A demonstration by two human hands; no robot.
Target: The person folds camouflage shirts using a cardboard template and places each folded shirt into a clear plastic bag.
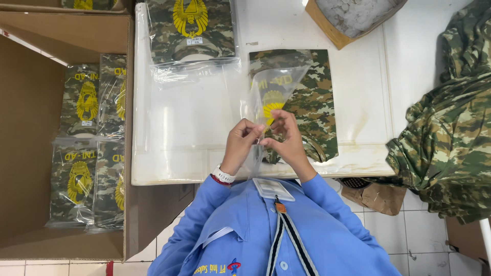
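Note:
My left hand [241, 141] and my right hand [287, 137] meet above the near edge of a white table [358, 82], both pinching the mouth of a clear plastic bag [271, 84] that stands up between them. Behind the bag a folded camouflage shirt [317, 102] with a yellow emblem lies flat on the table. Part of that emblem shows through the plastic.
A bagged camouflage shirt [190, 30] lies at the table's far left on a stack of clear bags [179, 122]. An open cardboard box [30, 128] at left holds several bagged shirts [92, 143]. Loose camouflage cloth [450, 133] is piled at right. A cardboard tray [353, 15] sits at the top.

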